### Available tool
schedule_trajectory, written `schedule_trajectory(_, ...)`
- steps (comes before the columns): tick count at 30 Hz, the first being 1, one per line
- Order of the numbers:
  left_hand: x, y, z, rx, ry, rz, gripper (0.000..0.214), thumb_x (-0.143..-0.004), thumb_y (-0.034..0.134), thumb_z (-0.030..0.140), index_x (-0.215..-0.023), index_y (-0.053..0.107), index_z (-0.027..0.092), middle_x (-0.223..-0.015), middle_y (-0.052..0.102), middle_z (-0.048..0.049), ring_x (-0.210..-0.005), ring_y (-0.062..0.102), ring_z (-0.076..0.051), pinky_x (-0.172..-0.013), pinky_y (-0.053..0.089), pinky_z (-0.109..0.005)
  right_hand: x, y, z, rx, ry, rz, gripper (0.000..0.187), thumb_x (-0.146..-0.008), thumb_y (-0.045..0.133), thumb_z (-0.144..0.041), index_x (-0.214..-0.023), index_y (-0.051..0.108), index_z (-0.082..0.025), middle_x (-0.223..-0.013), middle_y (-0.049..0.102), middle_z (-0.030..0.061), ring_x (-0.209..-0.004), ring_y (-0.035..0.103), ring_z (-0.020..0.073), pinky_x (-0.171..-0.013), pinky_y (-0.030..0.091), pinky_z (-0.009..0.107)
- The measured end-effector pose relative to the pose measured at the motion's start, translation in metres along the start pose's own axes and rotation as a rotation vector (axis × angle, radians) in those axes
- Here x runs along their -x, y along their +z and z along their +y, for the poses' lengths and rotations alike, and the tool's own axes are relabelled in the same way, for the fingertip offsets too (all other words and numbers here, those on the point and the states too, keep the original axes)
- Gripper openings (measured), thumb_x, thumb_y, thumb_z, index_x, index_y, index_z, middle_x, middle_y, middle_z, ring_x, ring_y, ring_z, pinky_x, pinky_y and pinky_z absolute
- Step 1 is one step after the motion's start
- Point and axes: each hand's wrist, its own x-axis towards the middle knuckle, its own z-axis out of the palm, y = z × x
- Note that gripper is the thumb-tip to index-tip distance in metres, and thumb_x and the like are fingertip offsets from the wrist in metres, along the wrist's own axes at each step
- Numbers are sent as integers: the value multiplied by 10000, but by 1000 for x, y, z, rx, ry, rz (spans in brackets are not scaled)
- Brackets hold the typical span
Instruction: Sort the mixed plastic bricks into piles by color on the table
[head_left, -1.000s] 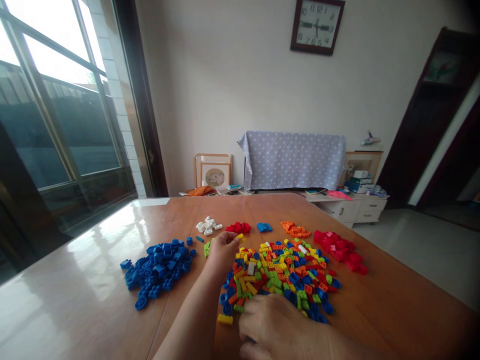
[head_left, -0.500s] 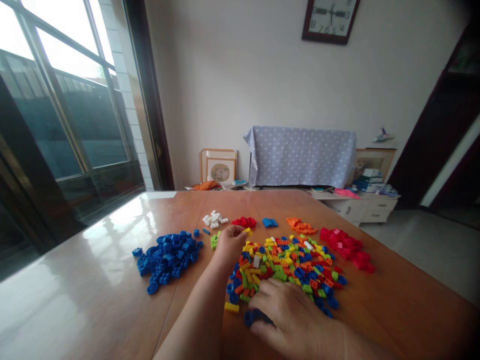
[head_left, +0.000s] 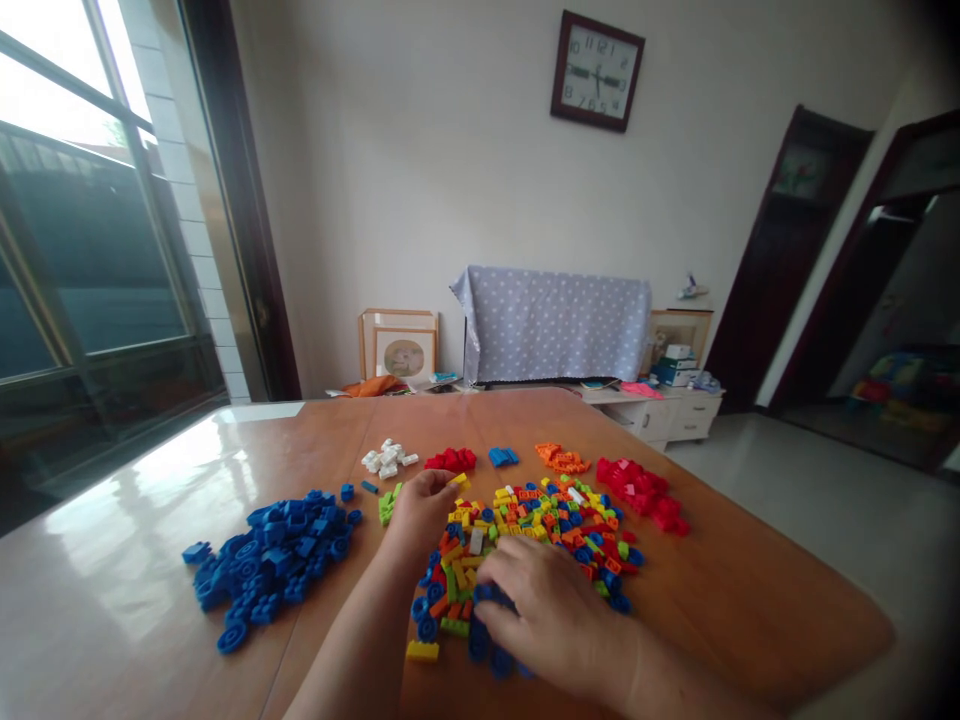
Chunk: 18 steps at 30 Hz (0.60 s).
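A small yellow brick [head_left: 459,481] is pinched between the thumb and fingers of my left hand [head_left: 420,510], just beyond the mixed pile of bricks [head_left: 540,508]. My right hand [head_left: 536,605] is curled palm-down over the near side of that pile. Blue pieces [head_left: 484,635] lie between and below its thumb and fingers, blurred by motion, and part of them is hidden. Beside my left hand are green bricks [head_left: 388,503], partly covered. A longer yellow brick [head_left: 422,651] lies at the pile's near left edge.
On the wooden table [head_left: 330,660] a large blue heap [head_left: 277,555] stands at left. White bricks [head_left: 388,458], red bricks [head_left: 450,459], flat blue pieces [head_left: 503,457] and orange bricks [head_left: 562,458] form a far row. More red pieces [head_left: 641,492] lie at right.
The view has turned right and tilted up slightly. My left hand keeps its pinch on the yellow brick. Under my right hand, the blue pieces have shifted toward the near edge.
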Motion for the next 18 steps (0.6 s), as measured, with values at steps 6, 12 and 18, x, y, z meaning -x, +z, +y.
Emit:
schedule_trajectory(6, 5, 5, 3, -78, -6, -47, 307, -694, 703, 427, -819, 674, 148, -646, 596, 3, -577, 511, -125, -547, 385, -237, -3, -1, 35, 17, 149, 43, 138, -852, 654, -258, -990, 664, -255, -990, 670, 7, -962, 619, 196, -805, 413, 288)
schedule_trajectory(12, 6, 10, -2, -97, -3, -74, 257, -687, 708, 370, -813, 600, 175, -631, 575, 24, -555, 503, -117, -513, 359, -227, -9, 0, 45, -71, 165, 174, 282, -914, 588, -279, -1186, 663, -284, -1136, 675, 26, -1058, 626, 206, -927, 460, 313)
schedule_trajectory(18, 16, 15, 2, -14, -46, -286, 249, -703, 725, 348, -805, 586, 169, -632, 576, 23, -544, 501, -104, -523, 359, -225, -31, 0, 56, -56, 67, 209, 470, -931, 551, -256, -1399, 567, -209, -1348, 616, 105, -1247, 552, 250, -1076, 414, 376)
